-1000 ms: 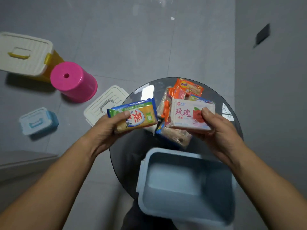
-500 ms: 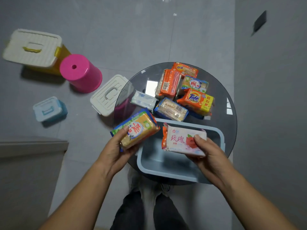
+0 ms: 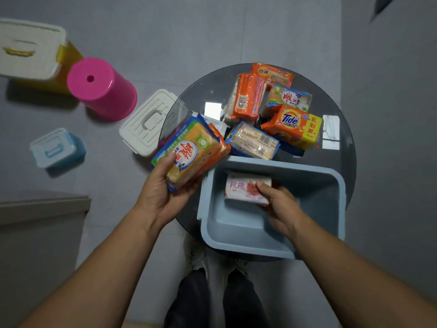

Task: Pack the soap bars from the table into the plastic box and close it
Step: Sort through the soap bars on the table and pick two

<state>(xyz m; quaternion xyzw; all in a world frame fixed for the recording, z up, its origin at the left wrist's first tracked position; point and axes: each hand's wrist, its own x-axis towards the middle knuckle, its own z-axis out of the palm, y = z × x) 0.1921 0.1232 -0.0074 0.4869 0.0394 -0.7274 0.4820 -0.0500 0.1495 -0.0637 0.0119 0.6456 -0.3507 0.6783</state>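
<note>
Seen from above: a person stands at a round glass bench point(image 3: 340, 176) with an open pale blue plastic box point(image 3: 272, 237) at its near edge. The right hand point(image 3: 281, 204) reaches down inside the box, its fingers point(image 3: 261, 187) pinching the right end of a white-and-pink wrapped soap bar point(image 3: 244, 189). That bar lies low against the box's far wall, its long axis running left to right; whether it already rests on the floor of the box cannot be told.

The left hand point(image 3: 163, 185) hovers just beyond the box's left rim, fingers curled around a yellow soap bar in a blue-green wrapper point(image 3: 191, 152) (an orange wrapper edge shows beneath it, possibly a second bar). Its long axis tilts diagonally, upper end pointing towards the far side of the bench. The box opening lies to the right of this hand and slightly nearer, so the left hand looks best placed to drop its load next.

Five more wrapped bars point(image 3: 269, 112) are heaped on the bench just past the box, nearer to the right hand. A white lid with a handle point(image 3: 149, 121) sits on the floor left of the bench; it may belong to the box
</note>
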